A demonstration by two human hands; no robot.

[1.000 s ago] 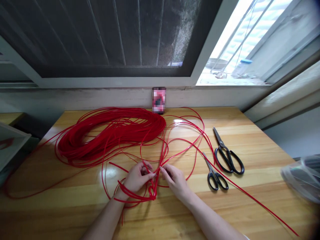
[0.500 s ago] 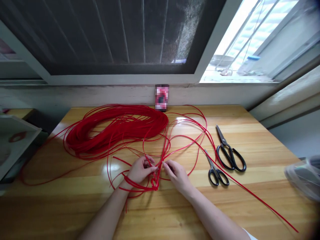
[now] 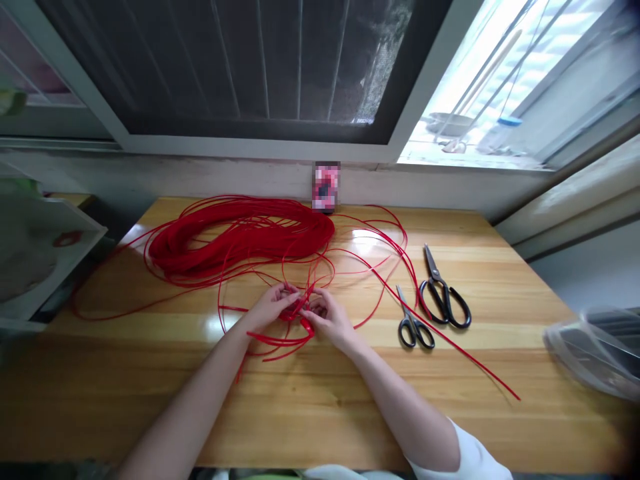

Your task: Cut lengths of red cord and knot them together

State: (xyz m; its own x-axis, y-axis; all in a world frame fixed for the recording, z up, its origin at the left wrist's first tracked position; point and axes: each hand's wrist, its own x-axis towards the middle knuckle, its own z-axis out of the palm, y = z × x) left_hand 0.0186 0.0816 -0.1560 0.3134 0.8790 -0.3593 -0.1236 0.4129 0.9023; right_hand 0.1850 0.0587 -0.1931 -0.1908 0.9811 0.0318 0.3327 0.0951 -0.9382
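A flat, glossy red cord [image 3: 302, 312] is bunching into a tight cluster of small loops, with several thin strands arcing away across the wooden table [image 3: 320, 413]. Its ends and stray lengths are trailing back toward a large loose coil [image 3: 240, 233], while one long strand is running off to the right, past the scissors.

Compared with the earlier frame, the hands are drawing closer together, and the tall narrow loop that was hanging below them is gone, pulled into a shorter, denser cluster. The camera is also tilting, so more of the table's near edge and a white sleeve [image 3: 457, 453] are showing.

The left hand [image 3: 273, 305] is closing around the cluster from its left side, fingers curled and pinching the cord. The right hand [image 3: 333, 321] is closing on it from the right, its fingertips [image 3: 316, 308] pressing in. The cluster is sitting between the two hands, partly hidden by the fingers, with loops spilling just below them. Large black-handled scissors [image 3: 444, 297] and smaller ones [image 3: 414, 327] are lying side by side to the right, well apart from the hands.
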